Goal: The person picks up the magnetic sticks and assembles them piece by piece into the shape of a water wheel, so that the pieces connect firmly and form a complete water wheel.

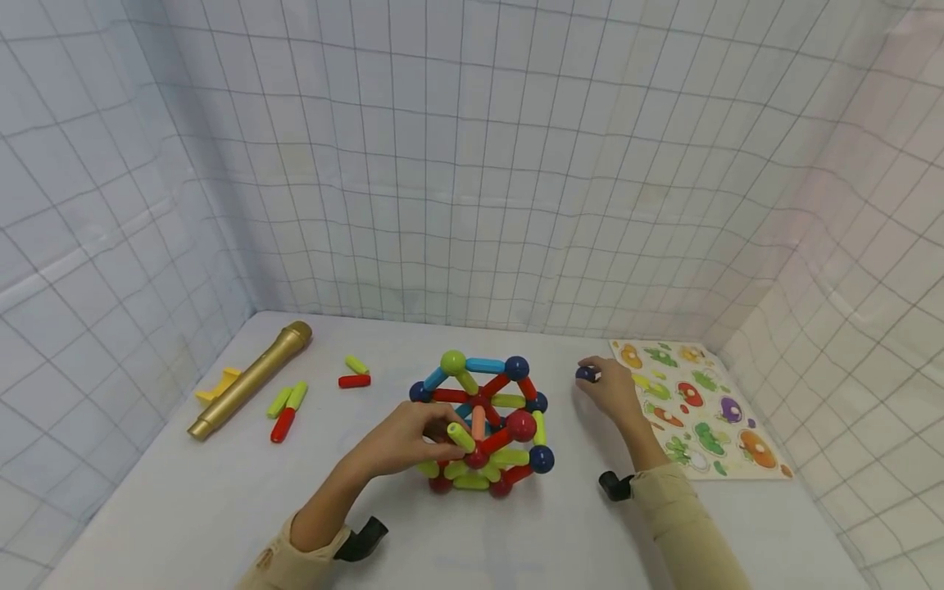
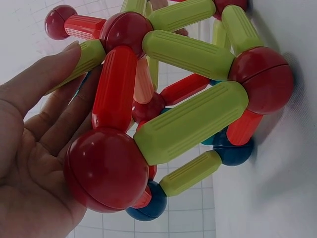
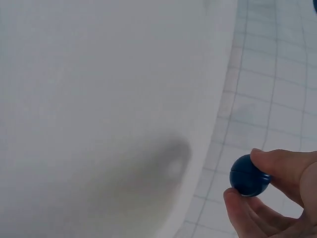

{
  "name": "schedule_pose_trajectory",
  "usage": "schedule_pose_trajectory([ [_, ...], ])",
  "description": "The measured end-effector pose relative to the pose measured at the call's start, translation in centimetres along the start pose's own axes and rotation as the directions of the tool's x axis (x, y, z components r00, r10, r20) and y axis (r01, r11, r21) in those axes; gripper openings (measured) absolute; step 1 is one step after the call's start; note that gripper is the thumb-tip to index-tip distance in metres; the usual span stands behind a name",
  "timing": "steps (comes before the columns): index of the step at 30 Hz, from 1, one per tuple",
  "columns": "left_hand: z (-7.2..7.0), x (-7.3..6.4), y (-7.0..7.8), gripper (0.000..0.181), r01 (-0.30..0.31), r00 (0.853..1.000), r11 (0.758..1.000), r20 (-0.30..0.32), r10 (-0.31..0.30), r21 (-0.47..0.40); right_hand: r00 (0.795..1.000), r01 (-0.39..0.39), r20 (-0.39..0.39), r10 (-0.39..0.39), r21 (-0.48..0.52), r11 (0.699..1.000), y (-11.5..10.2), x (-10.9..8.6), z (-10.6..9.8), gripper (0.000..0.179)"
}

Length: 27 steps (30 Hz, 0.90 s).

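Observation:
A cage-like structure of balls and rods [image 1: 521,425] stands on the table in the middle of the head view, its balls red, dark blue and one green. My left hand [image 1: 401,438] is at its near left side. Thumb and fingers there pinch a yellow-green rod [image 2: 90,57], which joins a red ball [image 2: 125,33] of the structure. To the right of the structure and apart from it, my right hand [image 1: 615,397] holds a dark blue ball [image 3: 247,176] between thumb and fingertips. In the right wrist view this ball is above the table surface.
Loose red rods [image 1: 355,381] and yellow-green rods [image 1: 279,402] lie to the left. Beyond them are a gold microphone [image 1: 254,381] and a yellow piece [image 1: 219,383]. A vegetable picture sheet [image 1: 708,451] lies at the right. Gridded white curtains [image 1: 472,205] enclose the table.

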<state>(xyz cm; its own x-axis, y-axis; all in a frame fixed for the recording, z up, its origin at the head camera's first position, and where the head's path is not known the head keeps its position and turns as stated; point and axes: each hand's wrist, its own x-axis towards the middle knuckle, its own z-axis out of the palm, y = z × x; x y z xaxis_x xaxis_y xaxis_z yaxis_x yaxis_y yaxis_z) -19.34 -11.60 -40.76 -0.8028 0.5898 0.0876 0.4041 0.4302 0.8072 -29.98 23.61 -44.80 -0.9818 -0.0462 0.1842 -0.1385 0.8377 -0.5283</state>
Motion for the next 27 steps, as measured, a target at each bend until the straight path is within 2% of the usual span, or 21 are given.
schedule_pose_trajectory([
  [3, 0.0, 0.0, 0.0, 0.024, 0.008, 1.000, 1.000, -0.003, -0.008, -0.010, 0.995, 0.073, -0.070, -0.070, 0.034, 0.997, -2.2, -0.8, -0.5, 0.033],
  [8, 0.1, 0.0, -0.1, 0.024, 0.018, 1.000, 1.000, -0.003, -0.018, -0.022, 0.979, 0.116, -0.181, -0.098, 0.094, 0.989, -5.6, -2.2, -1.6, 0.032],
  [10, 0.1, 0.0, -0.1, 0.025, 0.017, 1.000, 1.000, 0.000, -0.017, -0.021, 0.966, 0.155, -0.226, -0.124, 0.129, 0.979, -7.2, -2.7, -2.2, 0.032],
  [12, 0.0, 0.1, 0.0, 0.025, 0.019, 1.000, 1.000, 0.004, -0.019, -0.021, 0.946, 0.221, -0.273, -0.175, 0.148, 0.964, -8.9, -3.6, -2.8, 0.032],
  [14, 0.1, 0.0, -0.1, 0.026, 0.023, 1.000, 1.000, 0.009, -0.023, -0.022, 0.917, 0.303, -0.318, -0.243, 0.156, 0.940, -10.5, -4.7, -3.4, 0.032],
  [15, 0.1, 0.0, -0.1, 0.026, 0.023, 1.000, 1.000, 0.009, -0.023, -0.021, 0.895, 0.356, -0.339, -0.289, 0.152, 0.922, -11.4, -5.2, -3.6, 0.032],
  [17, 0.1, 0.0, -0.1, 0.026, 0.021, 1.000, 1.000, 0.010, -0.021, -0.022, 0.844, 0.467, -0.366, -0.393, 0.139, 0.873, -12.9, -6.3, -4.0, 0.033],
  [19, 0.2, 0.0, -0.2, 0.025, 0.015, 1.000, 1.000, 0.010, -0.015, -0.027, 0.794, 0.566, -0.355, -0.493, 0.137, 0.813, -14.3, -7.3, -4.1, 0.033],
  [21, 0.1, 0.1, -0.3, 0.023, -0.004, 1.000, 1.000, 0.011, 0.004, -0.030, 0.743, 0.654, -0.311, -0.593, 0.148, 0.742, -15.5, -8.0, -4.0, 0.033],
  [23, 0.1, 0.1, -0.3, 0.023, -0.015, 1.000, 0.999, 0.010, 0.016, -0.035, 0.705, 0.707, -0.239, -0.667, 0.171, 0.686, -16.5, -8.5, -3.7, 0.032],
  [25, 0.1, 0.2, -0.3, 0.023, -0.028, 1.000, 0.999, 0.007, 0.028, -0.033, 0.670, 0.742, -0.170, -0.722, 0.183, 0.645, -17.3, -8.8, -3.3, 0.031],
  [27, 0.1, 0.2, -0.2, 0.025, -0.026, 1.000, 0.999, 0.005, 0.026, -0.030, 0.652, 0.755, -0.114, -0.749, 0.180, 0.630, -18.0, -9.1, -2.9, 0.030],
])
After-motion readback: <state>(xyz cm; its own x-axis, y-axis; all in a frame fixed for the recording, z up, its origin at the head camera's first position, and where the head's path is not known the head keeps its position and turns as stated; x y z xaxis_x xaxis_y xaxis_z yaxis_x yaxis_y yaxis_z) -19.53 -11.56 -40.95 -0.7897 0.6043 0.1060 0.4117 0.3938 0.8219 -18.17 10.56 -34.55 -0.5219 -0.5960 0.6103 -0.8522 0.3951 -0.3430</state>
